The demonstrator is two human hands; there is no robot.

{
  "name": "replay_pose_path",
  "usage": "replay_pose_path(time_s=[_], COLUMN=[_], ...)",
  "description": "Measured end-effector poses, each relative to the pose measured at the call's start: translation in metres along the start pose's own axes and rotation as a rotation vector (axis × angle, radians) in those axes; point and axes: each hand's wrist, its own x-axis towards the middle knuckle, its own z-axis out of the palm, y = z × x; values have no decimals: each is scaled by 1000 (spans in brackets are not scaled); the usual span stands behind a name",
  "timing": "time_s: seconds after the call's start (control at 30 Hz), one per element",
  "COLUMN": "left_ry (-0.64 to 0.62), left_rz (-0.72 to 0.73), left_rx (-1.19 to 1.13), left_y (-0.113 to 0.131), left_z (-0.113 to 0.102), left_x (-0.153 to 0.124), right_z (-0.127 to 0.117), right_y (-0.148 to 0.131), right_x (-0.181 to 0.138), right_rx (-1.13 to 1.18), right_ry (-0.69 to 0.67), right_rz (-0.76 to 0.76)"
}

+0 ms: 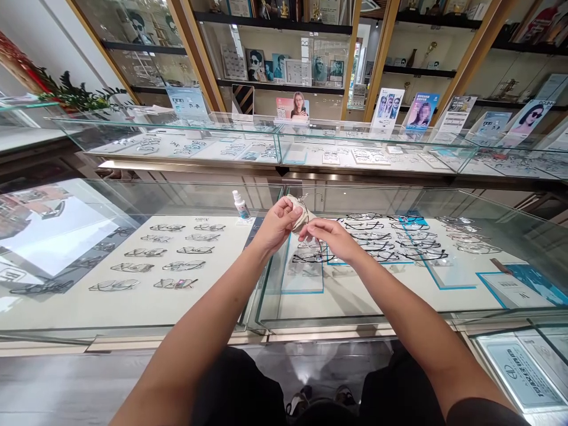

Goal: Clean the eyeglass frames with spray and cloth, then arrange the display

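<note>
My left hand (280,222) is closed on a crumpled beige cloth (303,216), with the thumb pressed on top. A thin, dark-framed pair of eyeglasses (305,205) shows against the cloth, mostly hidden by it and the fingers. From the right, my right hand (329,232) meets the cloth with thumb and fingers pinched around a slim part of the glasses. Both hands are held above the glass display counter. Left of them, on the glass, stands a small white spray bottle (241,205) with a printed label.
Beneath the counter glass (266,322), rows of eyeglasses (167,266) lie at left and dark frames (377,244) at right. Farther back runs a second glass showcase (279,148) with upright advertising cards (389,107). Shelves line the wall behind it.
</note>
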Motion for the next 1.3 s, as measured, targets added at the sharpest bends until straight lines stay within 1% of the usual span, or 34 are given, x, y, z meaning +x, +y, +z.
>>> replay_pose_path(time_s=[0.1, 0.33, 0.53, 0.7, 0.83, 0.97, 1.17, 1.3], left_ry=[-33, -108, -130, -153, -186, -212, -183, -144], left_rz=[-23, -54, -41, -43, -41, -40, -29, 5], left_rx=[2, 59, 67, 38, 40, 62, 98, 99], left_y=[-2, 0, -3, -3, -2, -2, -4, -3], left_z=[2, 2, 1, 7, 11, 8, 5, 3], left_x=[-1, -2, -3, -4, -5, -6, -7, -5], right_z=[1, -2, -2, -3, -4, -5, -6, -9], right_y=[1, 1, 0, 2, 1, 0, 3, -1], right_x=[0, 1, 0, 2, 2, 1, 0, -1], right_rx=[1, 2, -14, -5, 27, 53, 57, -52], right_ry=[-24, -33, -7, 18, 15, -2, -36, -110], right_rz=[-13, -22, -2, -20, 1, 42, 75, 62])
